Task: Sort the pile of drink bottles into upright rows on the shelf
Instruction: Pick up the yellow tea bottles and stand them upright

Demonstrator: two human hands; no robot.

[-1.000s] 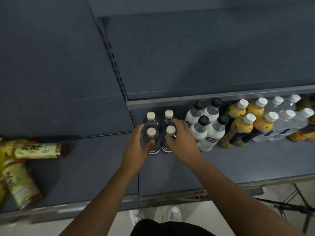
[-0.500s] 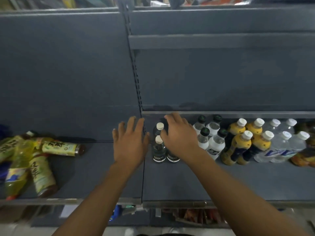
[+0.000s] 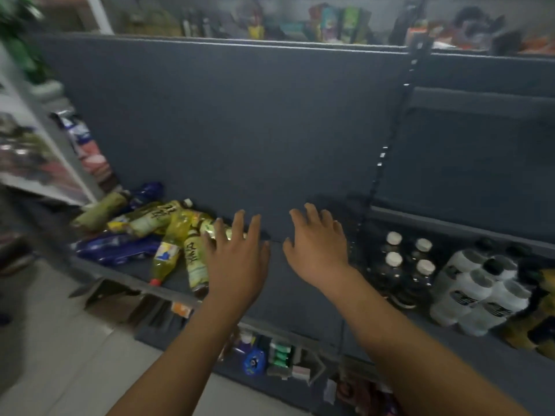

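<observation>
The pile of drink bottles (image 3: 168, 232) is lying on its side on the grey shelf (image 3: 294, 298), well to the left of the slotted upright post (image 3: 387, 151). It is mixing yellow-green tea bottles with dark blue ones, all tumbled at different angles against the back panel (image 3: 240, 130). Just right of the post, four dark bottles with white caps (image 3: 405, 265) are standing upright in a square. Farther right of the post, white bottles with black caps (image 3: 480, 289) are standing in rows, and yellow bottles (image 3: 537, 328) are showing at the frame's edge.

Between the pile and the post, the person's left hand (image 3: 237, 259) is hovering palm down with its fingers spread wide, holding nothing. Its fingertips are lying across the nearest bottles in the view, though contact cannot be told. The right hand (image 3: 318, 247) is hovering nearer the post, equally wide and empty.

Below the shelf, left of the post, a lower shelf (image 3: 300, 343) is carrying small packaged goods. Pale floor tiles (image 3: 75, 355) are showing beneath. Far left of the post, a white rack (image 3: 51, 163) is holding blurred goods, and above the back panel more blurred goods (image 3: 330, 22) are sitting in a line.
</observation>
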